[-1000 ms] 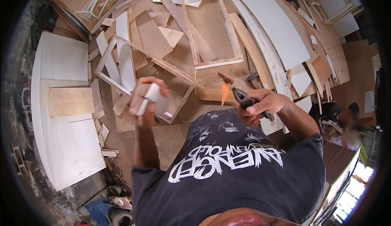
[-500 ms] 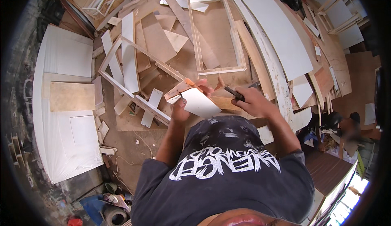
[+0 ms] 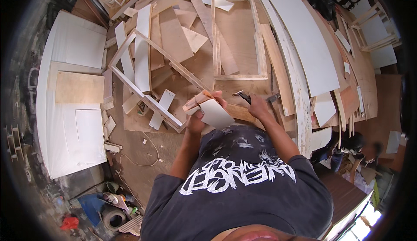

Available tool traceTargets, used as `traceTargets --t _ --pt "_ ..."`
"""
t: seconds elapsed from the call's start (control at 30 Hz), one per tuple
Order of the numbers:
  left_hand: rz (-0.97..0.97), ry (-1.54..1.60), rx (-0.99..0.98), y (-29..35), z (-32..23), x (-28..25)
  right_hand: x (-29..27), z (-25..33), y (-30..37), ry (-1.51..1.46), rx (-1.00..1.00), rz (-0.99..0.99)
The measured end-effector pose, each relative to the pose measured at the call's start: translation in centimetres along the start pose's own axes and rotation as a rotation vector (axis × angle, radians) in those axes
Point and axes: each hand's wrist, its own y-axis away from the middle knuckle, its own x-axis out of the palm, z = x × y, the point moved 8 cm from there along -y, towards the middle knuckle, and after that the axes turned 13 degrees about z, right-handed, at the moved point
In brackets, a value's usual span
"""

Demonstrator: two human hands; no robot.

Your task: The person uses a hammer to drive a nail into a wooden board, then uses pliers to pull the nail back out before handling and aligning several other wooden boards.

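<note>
Left fingers (image 3: 218,96) grip a white-faced board (image 3: 217,114), apparently steadying it; right fingers (image 3: 256,103) grasp pliers (image 3: 244,96) nearby, the next move likely needing careful aim

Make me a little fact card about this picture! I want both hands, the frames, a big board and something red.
Left hand: holding a white-faced piece of wood
Right hand: gripping dark pliers
Far frame: wooden, rectangular
Left frame: lying slanted
Big board: long, white, to the right
Red thing: lower left, crumpled-looking; can't tell what
</note>
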Motion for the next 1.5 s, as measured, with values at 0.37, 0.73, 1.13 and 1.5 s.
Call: traceTargets --t 0.37,0.73,1.13,1.5 --pt "-0.019 -0.564 0.023 -2.6 -2.5 3.2 -0.1 -1.3 0.7 -0.048 -0.156 -0.395" --pt "0.111 -1.130 0.107 -3.5 -5.8 6.6 -14.0 15.4 16.1 -1.190 -0.711 0.227" --pt "0.106 -1.078 0.021 0.2 -2.3 3.0 -9.7 16.7 16.0 -1.042 -0.591 0.056" --pt "0.064 -0.369 -0.238 4.1 9.6 -1.0 -3.5 12.9 14.2 -1.578 -0.467 0.065"
